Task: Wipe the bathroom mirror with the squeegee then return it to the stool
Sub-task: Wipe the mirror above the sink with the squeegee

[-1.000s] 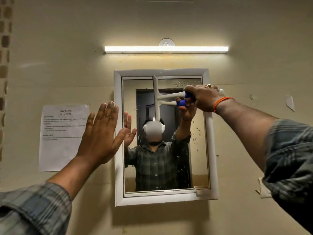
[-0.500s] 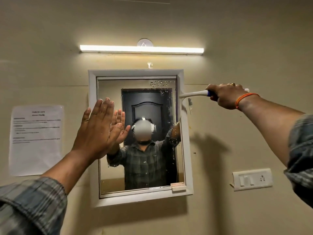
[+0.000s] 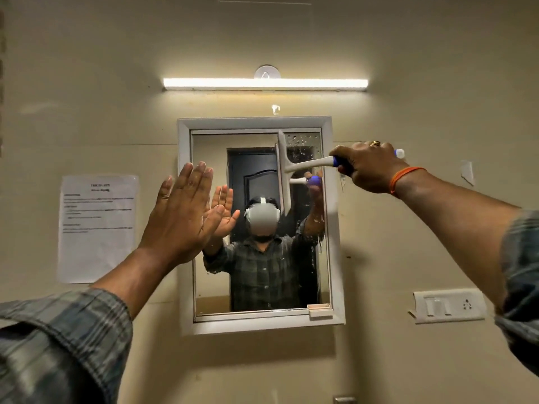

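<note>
The white-framed bathroom mirror hangs on the beige wall ahead of me. My right hand grips the blue end of a white squeegee. Its blade stands upright against the glass in the mirror's upper right part. Water drops speckle the glass to the right of the blade. My left hand is raised flat, fingers together and straight, at the mirror's left edge; whether the palm touches the surface I cannot tell. The stool is not in view.
A lit tube light runs above the mirror. A printed paper sheet is stuck on the wall at the left. A white switch plate sits low on the right wall. The mirror reflects a person and a dark door.
My right hand has brought the squeegee from the mirror's right frame back onto the glass, blade now in the upper right part. The left hand has stayed flat at the left edge.
</note>
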